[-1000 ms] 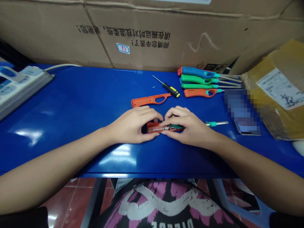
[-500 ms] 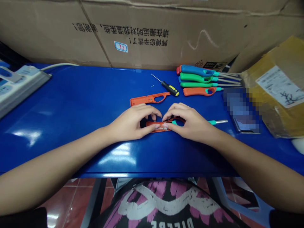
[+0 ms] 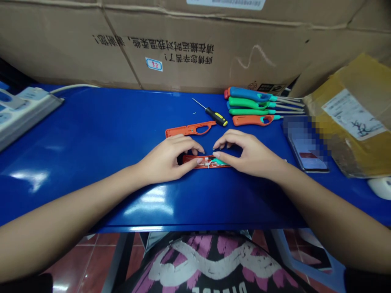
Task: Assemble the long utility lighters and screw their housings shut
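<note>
An opened orange gas lighter [image 3: 190,160] lies on the blue table with its inner parts showing, among them teal, white and metal pieces. My left hand [image 3: 174,158] is at its butt end, thumb laid over the near edge and fingers curled along the far edge. Over the trigger end is my right hand [image 3: 247,152], its thumb touching the lighter and its bent fingers apart from the thumb. That hand hides the nozzle end. Just beyond my hands rests the loose orange casing half [image 3: 180,131], beside a black and yellow screwdriver [image 3: 217,117].
Several assembled lighters [image 3: 250,101] are stacked at the back right. A phone [image 3: 308,146] and a yellow-taped parcel [image 3: 345,134] lie at the right, near a white rounded object [image 3: 380,186]. At left is a power strip [image 3: 27,112]. A cardboard box [image 3: 171,24] walls the back.
My right thumb and fingers have spread apart and shifted slightly right, baring more of the lighter's inner parts. The left hand stays at the butt end. The camera view has shifted slightly.
</note>
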Action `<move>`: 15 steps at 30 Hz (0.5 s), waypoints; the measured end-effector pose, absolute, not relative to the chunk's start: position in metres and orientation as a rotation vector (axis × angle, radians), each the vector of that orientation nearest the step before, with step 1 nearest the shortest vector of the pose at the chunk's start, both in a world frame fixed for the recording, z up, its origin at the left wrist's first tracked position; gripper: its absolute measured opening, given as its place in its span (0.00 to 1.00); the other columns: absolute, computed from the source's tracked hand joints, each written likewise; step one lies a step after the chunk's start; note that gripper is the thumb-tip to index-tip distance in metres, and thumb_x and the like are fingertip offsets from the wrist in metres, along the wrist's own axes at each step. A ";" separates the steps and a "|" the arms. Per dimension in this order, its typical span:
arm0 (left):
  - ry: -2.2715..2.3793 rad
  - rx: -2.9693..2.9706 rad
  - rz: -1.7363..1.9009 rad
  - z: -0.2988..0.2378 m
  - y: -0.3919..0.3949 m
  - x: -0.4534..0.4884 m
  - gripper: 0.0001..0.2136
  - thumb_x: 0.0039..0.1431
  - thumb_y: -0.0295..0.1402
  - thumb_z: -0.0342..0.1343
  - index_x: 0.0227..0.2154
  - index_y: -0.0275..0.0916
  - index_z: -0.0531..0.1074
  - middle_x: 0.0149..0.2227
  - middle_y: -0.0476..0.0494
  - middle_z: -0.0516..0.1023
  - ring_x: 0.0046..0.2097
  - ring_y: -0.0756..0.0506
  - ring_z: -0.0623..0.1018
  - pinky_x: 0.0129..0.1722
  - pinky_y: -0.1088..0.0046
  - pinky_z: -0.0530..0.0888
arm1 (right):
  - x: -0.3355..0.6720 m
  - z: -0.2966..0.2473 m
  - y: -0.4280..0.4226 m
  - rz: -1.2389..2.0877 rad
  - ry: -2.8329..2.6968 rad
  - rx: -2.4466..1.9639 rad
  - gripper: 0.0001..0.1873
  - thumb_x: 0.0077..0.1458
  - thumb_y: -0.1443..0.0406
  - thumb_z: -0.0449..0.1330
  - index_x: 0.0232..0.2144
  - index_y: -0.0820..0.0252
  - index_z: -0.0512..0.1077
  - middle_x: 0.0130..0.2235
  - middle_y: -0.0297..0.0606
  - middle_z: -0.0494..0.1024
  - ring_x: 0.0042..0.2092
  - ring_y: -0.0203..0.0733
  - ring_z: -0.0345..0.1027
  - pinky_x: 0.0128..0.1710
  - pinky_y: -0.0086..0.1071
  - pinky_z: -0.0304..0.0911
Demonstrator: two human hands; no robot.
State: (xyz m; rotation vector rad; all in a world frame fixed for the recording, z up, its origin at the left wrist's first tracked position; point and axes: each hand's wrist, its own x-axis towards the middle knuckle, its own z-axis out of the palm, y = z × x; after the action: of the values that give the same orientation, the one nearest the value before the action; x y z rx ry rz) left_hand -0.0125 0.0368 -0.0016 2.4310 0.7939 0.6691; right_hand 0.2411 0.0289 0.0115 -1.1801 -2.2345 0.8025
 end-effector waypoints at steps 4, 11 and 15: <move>0.810 2.408 0.679 -0.003 0.036 -0.010 0.09 0.64 0.34 0.58 0.45 0.39 0.75 0.41 0.44 0.80 0.41 0.46 0.78 0.44 0.68 0.74 | 0.237 0.008 0.028 0.806 -2.272 -1.204 0.09 0.56 0.60 0.66 0.37 0.57 0.75 0.40 0.39 0.77 0.43 0.43 0.70 0.45 0.38 0.64; 0.816 2.365 0.681 -0.003 0.037 -0.009 0.09 0.63 0.34 0.59 0.44 0.39 0.76 0.40 0.44 0.81 0.40 0.46 0.78 0.42 0.69 0.74 | 0.231 0.001 0.027 0.767 -2.268 -1.267 0.08 0.55 0.59 0.67 0.34 0.57 0.76 0.39 0.38 0.79 0.44 0.45 0.70 0.46 0.39 0.62; 0.805 2.364 0.685 -0.003 0.037 -0.008 0.09 0.63 0.35 0.59 0.44 0.39 0.76 0.40 0.43 0.81 0.40 0.46 0.78 0.43 0.68 0.74 | 0.230 0.000 0.027 0.793 -2.226 -1.297 0.08 0.55 0.59 0.67 0.34 0.57 0.76 0.38 0.38 0.79 0.44 0.45 0.70 0.46 0.39 0.62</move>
State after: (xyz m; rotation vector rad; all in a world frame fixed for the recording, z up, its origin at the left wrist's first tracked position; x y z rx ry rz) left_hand -0.0084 0.0371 -0.0035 2.3639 0.8050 0.6852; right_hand 0.2303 0.0267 0.0000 -1.2974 -2.2258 0.7926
